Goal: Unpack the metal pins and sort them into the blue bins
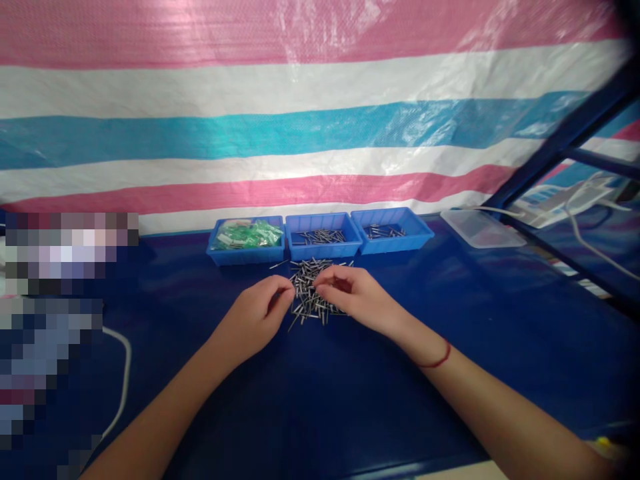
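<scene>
A loose pile of small grey metal pins (309, 293) lies on the dark blue table (350, 400). My left hand (257, 313) rests at the pile's left edge, its fingertips pinched together on something I cannot make out. My right hand (353, 293) sits on the pile's right side with its fingers curled and pinched among the pins. The two sets of fingertips nearly meet over the pile. A red string circles my right wrist.
Three blue trays stand in a row behind the pile: the left tray (246, 253) holds green packets, the middle tray (323, 248) and right tray (395, 241) hold metal pins. A clear plastic lid (483, 228) lies at right. A white cable (123, 373) curves at left. A striped tarp hangs behind.
</scene>
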A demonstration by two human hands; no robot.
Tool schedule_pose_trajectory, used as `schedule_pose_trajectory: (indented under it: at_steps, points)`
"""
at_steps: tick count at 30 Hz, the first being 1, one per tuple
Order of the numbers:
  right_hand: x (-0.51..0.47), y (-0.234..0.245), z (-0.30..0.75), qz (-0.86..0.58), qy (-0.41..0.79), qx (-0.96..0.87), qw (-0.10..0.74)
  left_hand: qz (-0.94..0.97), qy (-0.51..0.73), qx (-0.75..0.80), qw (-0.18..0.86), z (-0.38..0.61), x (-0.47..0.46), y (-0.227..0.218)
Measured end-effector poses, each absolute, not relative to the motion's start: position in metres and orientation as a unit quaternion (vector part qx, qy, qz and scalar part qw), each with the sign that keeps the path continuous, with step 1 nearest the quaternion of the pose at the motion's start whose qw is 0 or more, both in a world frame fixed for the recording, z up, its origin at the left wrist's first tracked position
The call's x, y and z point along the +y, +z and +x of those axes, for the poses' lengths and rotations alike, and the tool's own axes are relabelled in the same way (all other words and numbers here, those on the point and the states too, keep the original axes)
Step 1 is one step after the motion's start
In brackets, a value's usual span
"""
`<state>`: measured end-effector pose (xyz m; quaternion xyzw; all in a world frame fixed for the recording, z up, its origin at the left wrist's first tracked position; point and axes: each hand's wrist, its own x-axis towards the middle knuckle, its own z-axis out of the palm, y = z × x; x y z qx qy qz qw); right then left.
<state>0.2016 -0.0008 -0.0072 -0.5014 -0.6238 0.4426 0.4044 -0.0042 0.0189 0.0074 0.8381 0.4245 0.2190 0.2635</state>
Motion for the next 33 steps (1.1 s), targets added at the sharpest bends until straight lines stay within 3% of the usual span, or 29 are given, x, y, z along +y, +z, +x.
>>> schedule_pose_trajectory:
  at_steps: [7,13,25,33]
  points:
    - [-0.015,-0.003,0.187,-0.444,0.489,-0.599,0.453,0.756,0.242,0.399,0.459,0.000,0.013,0.001]
    - [-0.016,-0.004,0.185,-0.441,0.471,-0.582,0.495,0.741,0.243,0.359,0.513,0.002,0.010,-0.001]
    - [-0.021,-0.001,0.185,-0.455,0.371,-0.647,0.486,0.778,0.213,0.363,0.467,0.004,0.011,0.004]
    - [-0.018,-0.001,0.191,-0.473,0.275,-0.696,0.466,0.792,0.316,0.394,0.343,0.003,0.012,0.004]
